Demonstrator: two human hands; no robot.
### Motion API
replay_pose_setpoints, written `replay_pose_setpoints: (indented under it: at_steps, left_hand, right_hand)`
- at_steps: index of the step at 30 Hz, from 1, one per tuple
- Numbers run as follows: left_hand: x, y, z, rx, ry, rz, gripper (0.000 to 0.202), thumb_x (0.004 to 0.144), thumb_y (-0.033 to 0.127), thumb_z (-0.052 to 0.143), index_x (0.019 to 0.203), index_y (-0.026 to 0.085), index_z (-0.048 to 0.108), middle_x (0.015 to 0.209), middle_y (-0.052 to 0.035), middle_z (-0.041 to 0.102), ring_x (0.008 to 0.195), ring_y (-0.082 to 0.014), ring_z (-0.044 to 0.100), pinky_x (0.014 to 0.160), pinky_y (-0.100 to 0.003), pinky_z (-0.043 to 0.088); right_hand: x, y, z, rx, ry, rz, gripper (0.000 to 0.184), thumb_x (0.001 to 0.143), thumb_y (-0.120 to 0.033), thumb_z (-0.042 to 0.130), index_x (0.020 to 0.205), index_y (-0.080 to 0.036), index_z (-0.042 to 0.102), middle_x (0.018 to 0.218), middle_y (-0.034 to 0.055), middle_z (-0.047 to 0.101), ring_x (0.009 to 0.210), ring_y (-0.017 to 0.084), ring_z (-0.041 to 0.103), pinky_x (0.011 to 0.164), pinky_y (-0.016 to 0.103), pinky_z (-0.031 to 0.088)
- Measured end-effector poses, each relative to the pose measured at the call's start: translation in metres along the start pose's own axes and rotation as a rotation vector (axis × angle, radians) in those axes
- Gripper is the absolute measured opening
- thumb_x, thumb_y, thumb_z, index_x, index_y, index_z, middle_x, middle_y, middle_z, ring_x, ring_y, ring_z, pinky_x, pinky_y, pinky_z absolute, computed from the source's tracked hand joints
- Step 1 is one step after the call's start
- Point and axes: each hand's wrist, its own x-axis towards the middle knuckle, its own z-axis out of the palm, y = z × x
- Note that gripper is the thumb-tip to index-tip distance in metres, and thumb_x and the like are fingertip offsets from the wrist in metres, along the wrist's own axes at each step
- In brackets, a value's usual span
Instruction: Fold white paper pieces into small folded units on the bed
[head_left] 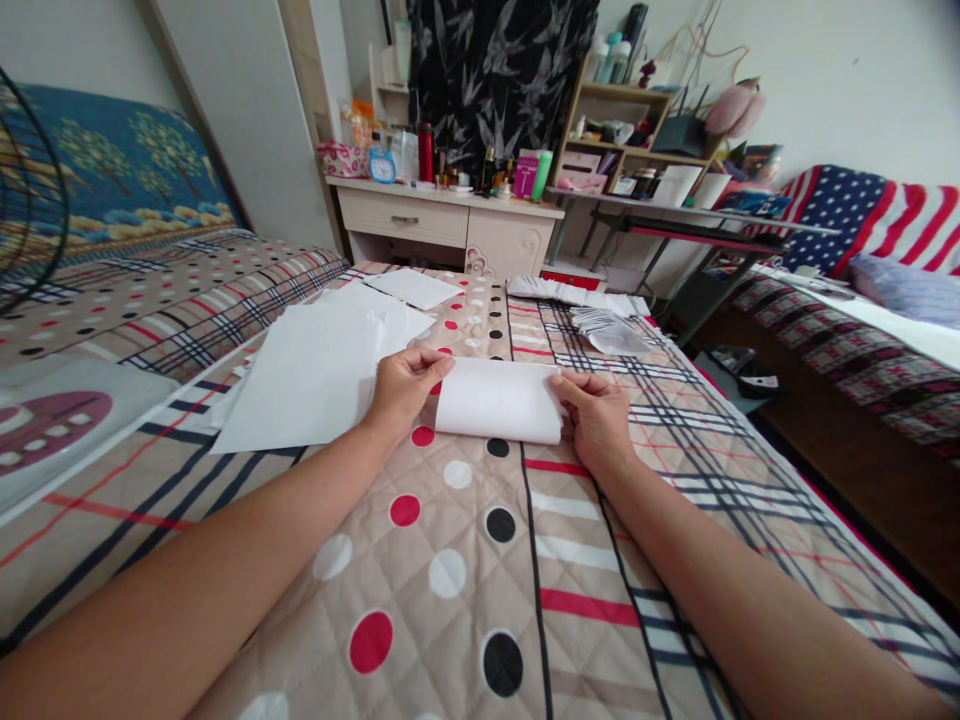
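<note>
A folded sheet of white paper (498,400) is stretched between my two hands, just over the patterned bedspread. My left hand (409,383) pinches its upper left corner between thumb and fingers. On the other side, my right hand (595,412) grips the right edge, thumb on top. Left of my left hand lies a spread stack of white paper sheets (300,375). Beyond the right hand rests a fanned pile of folded white papers (611,332), with a long row of similar papers (570,292) behind it.
The quilted bedspread (450,610) is under everything. A white plastic bag (142,385) lies at the left edge. Another white sheet (414,288) sits farther back. A cream dresser (405,222) stands past the bed, and a shelf unit (622,90) to its right.
</note>
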Motion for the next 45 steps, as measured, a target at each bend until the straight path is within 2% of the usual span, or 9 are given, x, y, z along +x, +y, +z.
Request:
replay_pose_setpoints:
  at_steps: [3, 8, 12, 17, 24, 37, 41, 45]
  left_hand:
    - [-0.0003, 0.0003, 0.0008, -0.013, -0.006, -0.003, 0.026, 0.060, 0.033, 0.082, 0.073, 0.013, 0.072, 0.068, -0.0020, 0.068, 0.062, -0.0119, 0.057, 0.059, -0.023, 0.043]
    - [-0.0018, 0.0023, 0.0019, -0.055, -0.011, 0.001, 0.023, 0.061, 0.031, 0.081, 0.073, 0.014, 0.071, 0.073, -0.0025, 0.070, 0.064, -0.0118, 0.058, 0.062, -0.023, 0.044]
    - [-0.0020, 0.0027, 0.0019, -0.050, -0.011, 0.004, 0.022, 0.062, 0.031, 0.080, 0.073, 0.015, 0.071, 0.079, -0.0036, 0.072, 0.067, -0.0127, 0.060, 0.064, -0.023, 0.046]
    - [-0.0010, 0.0005, 0.0007, 0.044, 0.018, 0.019, 0.026, 0.062, 0.035, 0.081, 0.076, 0.014, 0.073, 0.073, -0.0031, 0.071, 0.065, -0.0133, 0.061, 0.062, -0.024, 0.047]
    - [-0.0024, 0.0017, 0.0001, 0.139, 0.032, 0.064, 0.023, 0.064, 0.033, 0.080, 0.076, 0.014, 0.074, 0.072, -0.0039, 0.072, 0.064, -0.0143, 0.062, 0.060, -0.024, 0.049]
    - [-0.0049, 0.0064, 0.0011, 0.149, 0.026, 0.047, 0.020, 0.063, 0.030, 0.080, 0.073, 0.014, 0.074, 0.070, -0.0039, 0.072, 0.063, -0.0146, 0.063, 0.060, -0.025, 0.049]
    - [-0.0056, 0.0074, 0.0020, 0.144, 0.025, 0.032, 0.018, 0.061, 0.029, 0.079, 0.070, 0.014, 0.073, 0.068, -0.0035, 0.071, 0.060, -0.0141, 0.062, 0.058, -0.024, 0.048]
    - [-0.0056, 0.0071, 0.0021, 0.148, 0.015, 0.028, 0.018, 0.061, 0.028, 0.079, 0.070, 0.014, 0.073, 0.068, -0.0038, 0.072, 0.060, -0.0139, 0.061, 0.057, -0.024, 0.047]
  right_hand:
    - [0.0009, 0.0006, -0.0006, 0.023, 0.002, 0.009, 0.031, 0.046, -0.025, 0.088, 0.066, -0.018, 0.066, 0.058, -0.0033, 0.065, 0.044, 0.010, 0.054, 0.034, 0.021, 0.042]
    - [-0.0020, -0.0020, 0.0005, -0.001, -0.024, 0.066, 0.034, 0.046, -0.029, 0.088, 0.066, -0.019, 0.062, 0.047, -0.0072, 0.054, 0.035, 0.007, 0.043, 0.027, 0.019, 0.031]
    - [-0.0038, -0.0042, 0.0025, 0.015, -0.015, 0.084, 0.036, 0.045, -0.028, 0.089, 0.067, -0.020, 0.062, 0.048, -0.0071, 0.056, 0.036, 0.008, 0.045, 0.026, 0.019, 0.030]
    - [-0.0024, -0.0035, 0.0028, 0.027, 0.015, 0.055, 0.035, 0.044, -0.026, 0.089, 0.065, -0.019, 0.062, 0.050, -0.0058, 0.058, 0.038, 0.008, 0.047, 0.029, 0.020, 0.034]
    - [0.0019, 0.0006, 0.0005, 0.071, 0.026, -0.014, 0.033, 0.045, -0.021, 0.088, 0.063, -0.019, 0.061, 0.056, -0.0052, 0.061, 0.042, 0.007, 0.047, 0.035, 0.020, 0.035]
    - [0.0025, 0.0018, 0.0012, 0.036, 0.053, -0.093, 0.029, 0.049, -0.023, 0.086, 0.061, -0.018, 0.059, 0.065, -0.0034, 0.064, 0.048, 0.007, 0.049, 0.042, 0.021, 0.036]
    - [0.0038, 0.0035, -0.0002, 0.029, 0.037, -0.119, 0.029, 0.051, -0.025, 0.086, 0.062, -0.018, 0.059, 0.068, -0.0026, 0.066, 0.052, 0.009, 0.053, 0.046, 0.022, 0.040]
    - [0.0042, 0.0044, -0.0010, 0.032, 0.030, -0.129, 0.030, 0.053, -0.027, 0.086, 0.063, -0.019, 0.059, 0.064, -0.0043, 0.064, 0.049, 0.008, 0.051, 0.044, 0.022, 0.037]
